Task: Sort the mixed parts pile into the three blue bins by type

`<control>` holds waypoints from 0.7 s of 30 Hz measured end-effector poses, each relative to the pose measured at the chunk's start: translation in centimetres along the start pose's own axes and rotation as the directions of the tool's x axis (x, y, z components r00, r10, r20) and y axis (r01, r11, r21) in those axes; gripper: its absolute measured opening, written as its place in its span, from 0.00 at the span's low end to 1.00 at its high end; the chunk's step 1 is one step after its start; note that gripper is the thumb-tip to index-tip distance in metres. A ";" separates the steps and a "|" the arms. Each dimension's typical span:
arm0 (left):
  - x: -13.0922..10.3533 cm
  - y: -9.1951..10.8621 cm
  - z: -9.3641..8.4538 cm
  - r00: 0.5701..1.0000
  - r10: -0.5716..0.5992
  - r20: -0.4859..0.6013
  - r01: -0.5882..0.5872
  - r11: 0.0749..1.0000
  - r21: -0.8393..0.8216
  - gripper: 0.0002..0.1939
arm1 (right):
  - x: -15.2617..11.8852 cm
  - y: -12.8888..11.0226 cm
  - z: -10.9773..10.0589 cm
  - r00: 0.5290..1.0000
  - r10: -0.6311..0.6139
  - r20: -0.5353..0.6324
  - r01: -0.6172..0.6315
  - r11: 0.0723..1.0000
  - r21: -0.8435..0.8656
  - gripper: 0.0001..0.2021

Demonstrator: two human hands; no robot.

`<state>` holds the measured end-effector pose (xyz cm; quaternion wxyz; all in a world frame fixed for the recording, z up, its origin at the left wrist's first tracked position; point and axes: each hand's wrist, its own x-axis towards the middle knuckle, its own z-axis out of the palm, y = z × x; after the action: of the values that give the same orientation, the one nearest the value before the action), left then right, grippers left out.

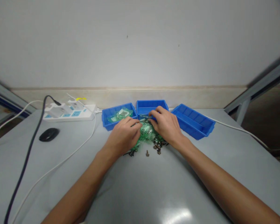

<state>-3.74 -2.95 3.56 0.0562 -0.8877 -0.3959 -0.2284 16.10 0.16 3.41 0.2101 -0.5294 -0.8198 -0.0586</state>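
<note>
1. Together, both hands are working over a pile of green plastic bags (146, 132) lying just in front of the middle blue bin (147, 106).
2. Left hand (123, 136) is curling its fingers onto the pile; right hand (166, 124) is pinching a bag's far edge.
3. Loose screws (154, 149) are lying nearer than the bin; lifting one bag slowly should keep them from scattering.

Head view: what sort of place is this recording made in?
Probably a small-parts sorting or packing bench. Three blue bins stand along the back of a grey table, both hands work a pile of green bags and loose screws, and a power strip lies nearby.
</note>
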 end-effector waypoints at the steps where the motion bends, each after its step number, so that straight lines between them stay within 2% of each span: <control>1: 0.0 0.0 0.0 1.000 -0.003 -0.002 0.003 1.000 0.001 0.10 | 0.0 0.0 0.0 1.000 -0.001 -0.004 0.001 1.000 0.016 0.07; 5: 0.0 0.0 0.1 1.000 -0.010 -0.025 0.010 1.000 -0.007 0.10 | -0.1 -0.1 -0.1 0.999 -0.003 -0.037 0.005 0.999 0.053 0.06; 9: 0.1 0.2 0.0 0.997 -0.043 -0.062 0.039 0.996 -0.074 0.10 | -0.7 0.0 -0.9 0.991 -0.042 -0.124 0.050 0.997 0.065 0.05; 12: 0.2 0.5 -0.2 0.983 -0.137 -0.120 0.116 0.979 -0.169 0.09 | -1.6 0.0 -1.9 0.976 -0.046 -0.212 0.076 0.988 0.133 0.04; 15: 0.5 1.0 -0.4 0.940 -0.295 -0.173 0.219 0.908 -0.357 0.08 | -2.5 -0.3 -2.7 0.949 0.082 -0.305 0.021 0.948 0.319 0.04; 17: 0.7 1.3 -0.4 0.911 -0.383 -0.157 0.245 0.805 -0.540 0.14 | -3.0 -0.6 -2.9 0.930 0.226 -0.292 -0.035 0.841 0.539 0.04; 19: 0.9 1.7 -0.3 0.891 -0.440 -0.111 0.243 0.669 -0.703 0.21 | -3.4 -1.0 -2.8 0.923 0.341 -0.178 -0.080 0.622 0.779 0.07; 21: 1.0 2.0 -0.1 0.882 -0.468 -0.060 0.235 0.545 -0.804 0.22 | -3.7 -1.2 -2.5 0.930 0.367 -0.017 -0.128 0.369 0.920 0.12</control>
<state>-1.77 -3.66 4.25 -0.3271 -0.6843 -0.4174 -0.5006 16.98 -4.30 4.31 0.5580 -0.4378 -0.6008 0.3688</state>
